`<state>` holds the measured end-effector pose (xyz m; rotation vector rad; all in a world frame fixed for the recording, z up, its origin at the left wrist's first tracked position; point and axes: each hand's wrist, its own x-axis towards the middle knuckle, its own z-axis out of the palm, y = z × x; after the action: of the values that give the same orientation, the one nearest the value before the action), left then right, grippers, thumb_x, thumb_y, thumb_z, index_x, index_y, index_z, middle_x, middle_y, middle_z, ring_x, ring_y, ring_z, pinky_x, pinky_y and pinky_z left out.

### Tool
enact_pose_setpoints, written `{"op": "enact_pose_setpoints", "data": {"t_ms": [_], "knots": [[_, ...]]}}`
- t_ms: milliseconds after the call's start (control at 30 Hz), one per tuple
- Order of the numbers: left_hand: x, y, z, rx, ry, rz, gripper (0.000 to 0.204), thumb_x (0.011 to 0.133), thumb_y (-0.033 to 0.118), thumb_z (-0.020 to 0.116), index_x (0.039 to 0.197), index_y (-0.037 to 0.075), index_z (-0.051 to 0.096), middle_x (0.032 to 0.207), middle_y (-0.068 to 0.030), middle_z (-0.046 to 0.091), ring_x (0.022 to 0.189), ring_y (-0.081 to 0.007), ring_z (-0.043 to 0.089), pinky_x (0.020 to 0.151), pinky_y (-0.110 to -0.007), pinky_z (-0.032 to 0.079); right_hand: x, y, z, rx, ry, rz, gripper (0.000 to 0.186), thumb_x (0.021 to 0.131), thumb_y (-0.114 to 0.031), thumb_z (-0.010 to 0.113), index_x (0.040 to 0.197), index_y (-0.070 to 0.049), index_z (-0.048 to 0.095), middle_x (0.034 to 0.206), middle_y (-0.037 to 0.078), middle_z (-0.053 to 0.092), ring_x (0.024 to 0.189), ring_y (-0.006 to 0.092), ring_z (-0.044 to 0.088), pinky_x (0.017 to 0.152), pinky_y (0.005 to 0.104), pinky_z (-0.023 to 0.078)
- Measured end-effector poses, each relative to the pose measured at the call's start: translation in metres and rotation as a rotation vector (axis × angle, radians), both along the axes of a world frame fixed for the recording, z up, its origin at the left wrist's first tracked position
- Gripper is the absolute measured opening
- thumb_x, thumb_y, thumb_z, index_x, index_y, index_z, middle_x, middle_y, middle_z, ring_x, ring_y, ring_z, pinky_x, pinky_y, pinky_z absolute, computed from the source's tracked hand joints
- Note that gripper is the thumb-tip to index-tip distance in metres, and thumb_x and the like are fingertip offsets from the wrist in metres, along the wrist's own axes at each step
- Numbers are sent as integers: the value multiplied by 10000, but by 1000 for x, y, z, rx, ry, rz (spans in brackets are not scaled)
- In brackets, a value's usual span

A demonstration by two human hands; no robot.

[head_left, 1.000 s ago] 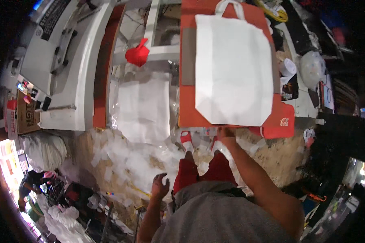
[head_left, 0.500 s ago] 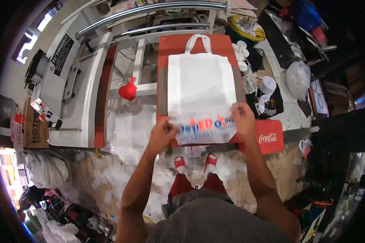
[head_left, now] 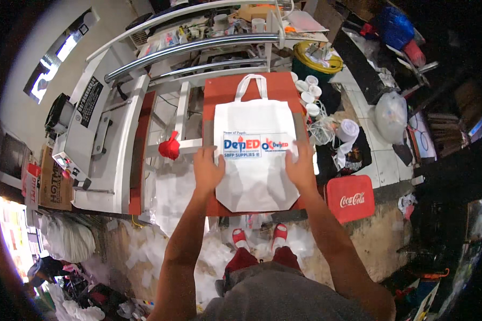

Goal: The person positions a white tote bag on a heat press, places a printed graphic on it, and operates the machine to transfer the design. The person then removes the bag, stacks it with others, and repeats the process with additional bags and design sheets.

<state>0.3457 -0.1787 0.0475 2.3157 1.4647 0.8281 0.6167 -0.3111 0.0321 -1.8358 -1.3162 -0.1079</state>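
Observation:
A white tote bag (head_left: pixel 251 184) lies flat on the red-edged press bed (head_left: pixel 219 85), its handles toward the far side. Across the middle of the bag rests a printed transfer film (head_left: pixel 242 146) with blue and red lettering; its clear edges are hard to make out. At the bag's left edge, beside the print, is my left hand (head_left: pixel 209 170), fingers stretched forward and thumb apart. My right hand (head_left: pixel 302 167) touches the right side in the same way, its thumb near the end of the print. Both hands look open and hold nothing.
The white heat press frame (head_left: pixel 136 107) with a metal bar (head_left: pixel 193 47) stands left and beyond. White cups (head_left: pixel 308 96), a ribbon roll (head_left: pixel 349 130) and a green-yellow bucket (head_left: pixel 318 59) are at right. A red seat (head_left: pixel 351 198) sits near right; a red cloth (head_left: pixel 169 147) hangs left.
The printed film, held up above the bag's near end before, now lies on the bag. My hands have gone from gripping its ends to resting open at the bag's sides. The view has shifted.

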Motion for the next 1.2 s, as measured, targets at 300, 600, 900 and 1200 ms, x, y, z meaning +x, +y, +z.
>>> {"op": "enact_pose_setpoints", "data": {"t_ms": [300, 600, 900, 1200], "knots": [[0, -38, -32, 199, 178, -150, 553, 888, 276, 577, 1407, 91, 528, 1493, -228, 402, 1386, -460, 343, 1137, -571, 282, -34, -22, -14, -306, -223, 100, 574, 906, -289, 597, 1369, 35, 493, 1484, 245, 407, 1407, 427, 336, 1123, 561, 299], [-4, -39, -33, 189, 124, -150, 491, 884, 237, 572, 1353, 91, 572, 1477, -204, 431, 1368, -438, 379, 1137, -549, 296, -36, -22, -21, -317, -219, 73, 549, 912, -274, 562, 1361, 39, 513, 1510, 228, 393, 1428, 411, 318, 1143, 537, 282], [-2, -40, -29, 159, 128, -136, 498, 875, 239, 573, 1353, 98, 567, 1475, -187, 437, 1372, -416, 382, 1143, -544, 290, -35, -21, -23, -311, -198, 74, 557, 901, -275, 572, 1363, 32, 515, 1503, 223, 406, 1420, 406, 329, 1135, 531, 288], [-1, -40, -31, 159, 146, -118, 506, 878, 247, 570, 1363, 105, 562, 1482, -181, 434, 1383, -413, 374, 1148, -540, 288, -35, -22, -18, -308, -198, 73, 551, 901, -275, 567, 1356, 31, 517, 1497, 224, 412, 1423, 397, 329, 1145, 524, 276]]}}
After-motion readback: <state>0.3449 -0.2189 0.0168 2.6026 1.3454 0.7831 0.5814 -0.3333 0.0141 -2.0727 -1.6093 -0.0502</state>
